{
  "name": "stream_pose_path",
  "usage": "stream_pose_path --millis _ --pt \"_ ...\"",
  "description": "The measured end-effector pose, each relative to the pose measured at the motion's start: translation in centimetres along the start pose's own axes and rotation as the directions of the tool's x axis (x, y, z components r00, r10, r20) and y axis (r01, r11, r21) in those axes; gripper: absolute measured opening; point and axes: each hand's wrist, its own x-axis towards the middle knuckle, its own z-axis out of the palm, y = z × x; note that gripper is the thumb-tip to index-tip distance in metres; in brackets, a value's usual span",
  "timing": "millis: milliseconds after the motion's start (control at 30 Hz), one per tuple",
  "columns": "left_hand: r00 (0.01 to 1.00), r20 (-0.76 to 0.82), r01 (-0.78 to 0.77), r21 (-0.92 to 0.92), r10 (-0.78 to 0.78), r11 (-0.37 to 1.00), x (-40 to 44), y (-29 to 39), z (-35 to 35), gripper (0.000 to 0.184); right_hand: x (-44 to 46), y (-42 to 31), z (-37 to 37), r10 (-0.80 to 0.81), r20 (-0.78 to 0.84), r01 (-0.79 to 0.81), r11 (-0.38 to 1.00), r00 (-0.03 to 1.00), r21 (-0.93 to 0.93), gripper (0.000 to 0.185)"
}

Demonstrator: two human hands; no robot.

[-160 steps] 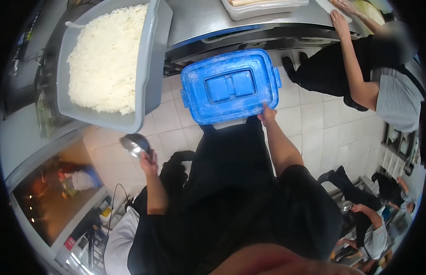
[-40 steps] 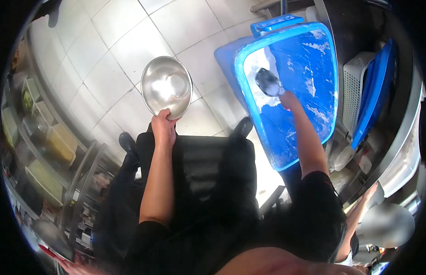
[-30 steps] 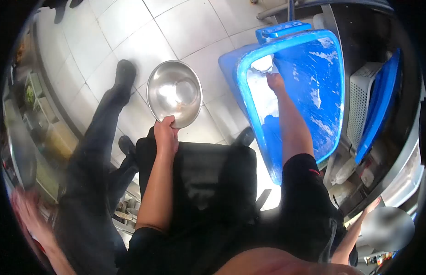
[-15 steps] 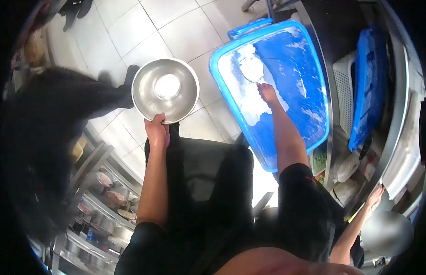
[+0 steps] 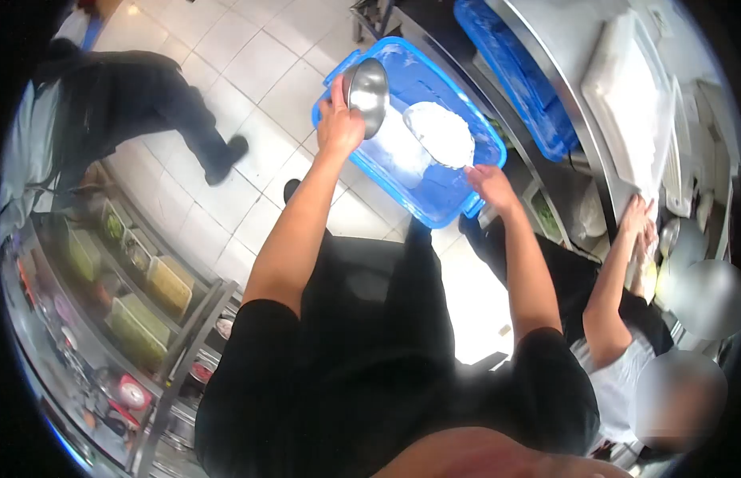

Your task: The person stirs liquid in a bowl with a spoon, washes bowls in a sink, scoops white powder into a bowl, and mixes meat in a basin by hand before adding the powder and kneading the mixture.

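My left hand (image 5: 341,126) grips a shiny steel bowl (image 5: 369,97) by its rim, tipped on its side over the left part of a blue tub (image 5: 499,151). White powder (image 5: 401,163) lies inside the tub. In my right hand (image 5: 492,188) is the handle of a round scoop (image 5: 442,137) heaped with the same white powder. The heap covers most of the scoop, so its exact kind does not show. It is above the tub, to the right of the bowl and apart from it.
A blue lid (image 5: 520,88) stands on the shelf to the right. Near it, a co-worker's hands (image 5: 637,217) reach to a white tray (image 5: 621,103) on the steel counter. Another person in dark clothes (image 5: 155,95) is at left, above food containers (image 5: 139,331).
My left hand has brought the bowl right, from above the floor to the tub, and tilted it. My right hand has lifted the scoop with its powder. The view has turned.
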Motion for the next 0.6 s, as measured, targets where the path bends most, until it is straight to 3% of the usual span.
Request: stream_pose_path --millis 100,133,200,233,300,400,433,600 --pt "0.983 0.184 0.023 -0.144 0.004 0.989 0.4 0.6 4.8 0.074 -5.3 -3.6 -3.8 0.010 -0.033 -0.016 0.984 0.999 -0.175 0.040" --pt "0.979 0.204 0.003 -0.141 0.026 0.990 -0.5 1.4 5.3 0.074 -6.2 -4.8 -4.5 -0.063 -0.025 0.054 0.960 0.998 -0.274 0.041" --pt "0.916 0.399 0.114 -0.342 0.034 0.933 -3.0 4.4 5.0 0.076 -6.4 -6.9 -5.5 -0.119 0.095 0.149 0.888 0.988 -0.435 0.042" --pt "0.905 0.424 0.127 -0.354 0.038 0.927 -3.2 4.7 5.9 0.077 -5.7 -7.3 -5.6 -0.113 0.074 0.134 0.894 0.991 -0.427 0.042" --pt "0.891 0.453 0.157 -0.389 0.041 0.908 -4.5 6.3 6.1 0.079 -4.6 -8.6 -5.1 -0.100 0.079 0.127 0.706 0.992 -0.697 0.038" --pt "0.866 0.500 0.225 -0.432 0.024 0.873 -4.9 6.5 6.5 0.083 -6.0 -12.3 -5.3 -0.028 -0.070 -0.029 0.711 0.997 -0.702 0.046" --pt "0.872 0.486 0.211 -0.479 0.057 0.852 -4.7 6.2 6.8 0.085 -6.3 -13.8 -5.5 0.002 -0.008 -0.007 0.644 1.000 -0.765 0.033" --pt "0.871 0.486 0.247 -0.560 0.072 0.791 -5.2 5.6 6.5 0.086 -7.2 -16.9 -5.0 0.019 -0.010 -0.019 0.587 1.000 -0.809 0.033"
